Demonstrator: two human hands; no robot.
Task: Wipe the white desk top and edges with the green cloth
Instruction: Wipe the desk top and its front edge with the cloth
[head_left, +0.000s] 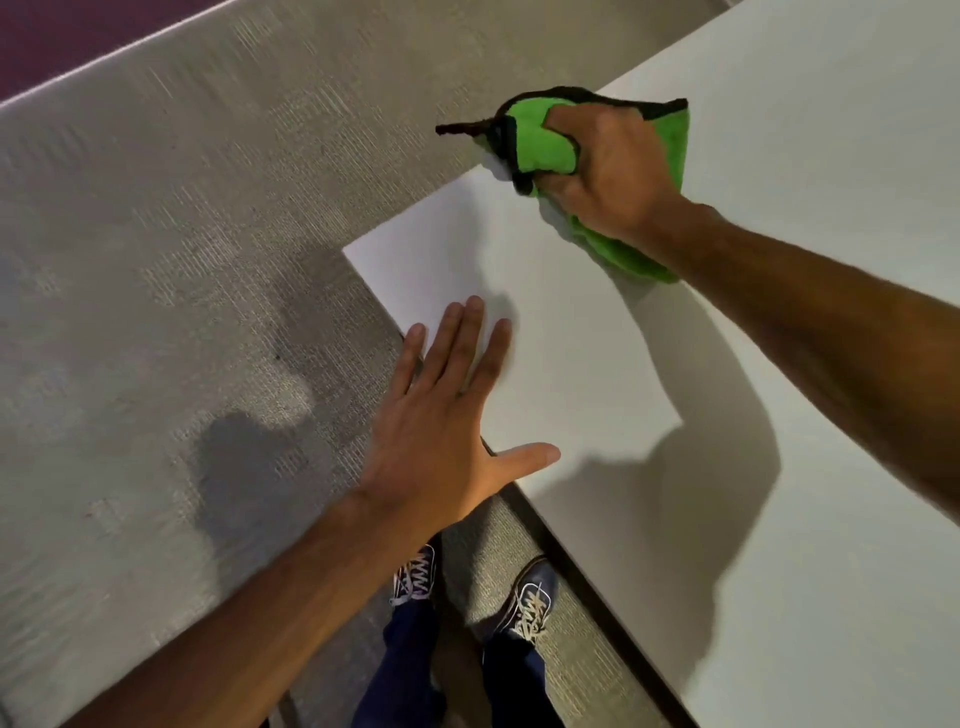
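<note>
Green cloth (550, 140) bunched under right grip (608, 171)

The green cloth (550, 140) is clutched in the right hand (613, 171), bunched against the far edge of the white desk (597, 364), with a black-trimmed corner sticking out left of the grip and more cloth trailing below the wrist. Nearer than that grip, the left hand (447, 415) is spread flat, fingers apart, over the desk's near corner. Below the desk edge, grey carpet (156, 312) and two laced dark shoes (530, 597) are seen.
</note>
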